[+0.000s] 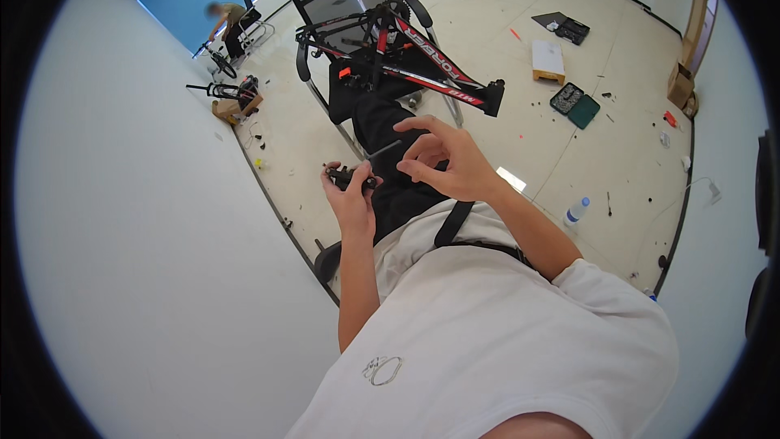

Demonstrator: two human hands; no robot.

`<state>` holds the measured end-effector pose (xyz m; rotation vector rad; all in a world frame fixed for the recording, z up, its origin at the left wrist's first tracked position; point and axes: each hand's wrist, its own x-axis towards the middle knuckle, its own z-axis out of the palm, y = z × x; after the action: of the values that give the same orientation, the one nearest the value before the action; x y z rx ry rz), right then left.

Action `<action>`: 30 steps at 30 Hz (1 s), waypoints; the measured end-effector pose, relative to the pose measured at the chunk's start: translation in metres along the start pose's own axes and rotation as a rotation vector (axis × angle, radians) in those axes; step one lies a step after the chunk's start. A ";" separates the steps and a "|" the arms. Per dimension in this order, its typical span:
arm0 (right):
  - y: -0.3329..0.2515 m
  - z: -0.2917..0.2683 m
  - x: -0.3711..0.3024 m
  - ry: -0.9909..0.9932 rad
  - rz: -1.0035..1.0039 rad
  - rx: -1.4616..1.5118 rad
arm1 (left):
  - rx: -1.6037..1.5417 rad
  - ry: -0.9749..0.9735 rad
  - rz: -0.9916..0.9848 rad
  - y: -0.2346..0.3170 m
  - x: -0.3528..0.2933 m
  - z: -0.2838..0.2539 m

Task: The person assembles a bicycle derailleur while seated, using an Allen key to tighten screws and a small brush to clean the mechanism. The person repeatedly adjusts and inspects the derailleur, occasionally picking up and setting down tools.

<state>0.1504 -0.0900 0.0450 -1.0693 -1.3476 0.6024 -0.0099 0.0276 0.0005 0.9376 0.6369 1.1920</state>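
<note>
My left hand (351, 202) is closed around a small black bicycle part (340, 175), whose exact kind I cannot make out. From its top sticks a thin dark rod shaped like a hex key (385, 149), slanting up toward my right hand. My right hand (452, 164) hovers just beside the rod's end, fingers curved and apart, with nothing visible in them. Beyond both hands, a red, black and white bicycle frame (435, 59) lies across the seat and arms of a black mesh chair (335, 91).
Right of the chair are an open green tool case (582, 110), a white-topped box (548, 59) and a dark case (574, 31). A water bottle (577, 210) stands nearer. Far left, a person (231, 20) bends over a bicycle near a cardboard box (227, 109). A white wall (154, 195) runs along my left.
</note>
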 end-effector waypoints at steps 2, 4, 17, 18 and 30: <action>-0.001 0.003 0.000 0.019 0.074 0.041 | 0.015 -0.026 0.051 0.000 -0.003 0.001; 0.009 0.002 0.002 0.004 0.111 0.051 | 0.044 -0.037 0.099 -0.002 -0.006 0.003; 0.025 -0.008 0.010 -0.085 0.196 0.330 | 0.299 -0.074 0.448 0.007 -0.008 0.008; 0.025 -0.008 0.010 -0.106 0.201 0.321 | 0.287 -0.062 0.449 0.007 -0.009 0.008; 0.064 -0.016 0.009 -0.067 0.348 0.637 | -0.450 -0.505 -0.079 0.014 -0.017 0.007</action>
<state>0.1813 -0.0587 -0.0052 -0.7556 -0.9207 1.2381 -0.0158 0.0105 0.0151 0.7738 -0.0048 0.9211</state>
